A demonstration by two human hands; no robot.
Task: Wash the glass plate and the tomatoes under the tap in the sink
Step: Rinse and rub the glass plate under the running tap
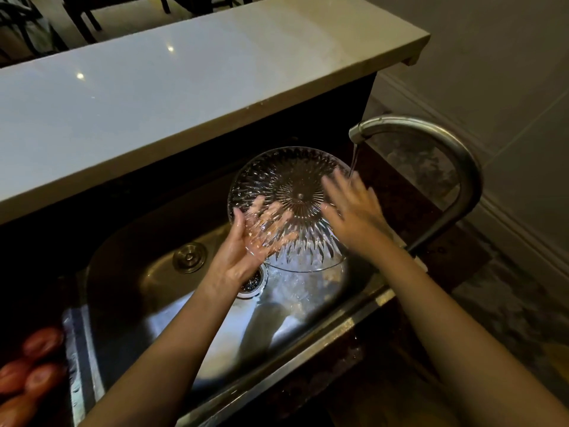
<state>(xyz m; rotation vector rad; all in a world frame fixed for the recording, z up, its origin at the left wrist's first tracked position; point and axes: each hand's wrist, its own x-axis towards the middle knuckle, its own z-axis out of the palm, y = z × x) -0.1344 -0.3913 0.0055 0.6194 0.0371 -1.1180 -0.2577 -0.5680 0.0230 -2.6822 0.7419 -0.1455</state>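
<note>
Two bare forearms reach forward over a steel sink. At the near left, red tomatoes lie on the dark counter beside the sink's rim. The left hand cups the lower left edge of a cut-glass plate, thumb on the near face, fingers spread behind and visible through the glass. The plate is tilted up over the drain. The right hand, open with fingers spread and blurred, lies flat against the plate's right side. Beyond it, a thin stream falls from the curved tap onto the fingertips.
</note>
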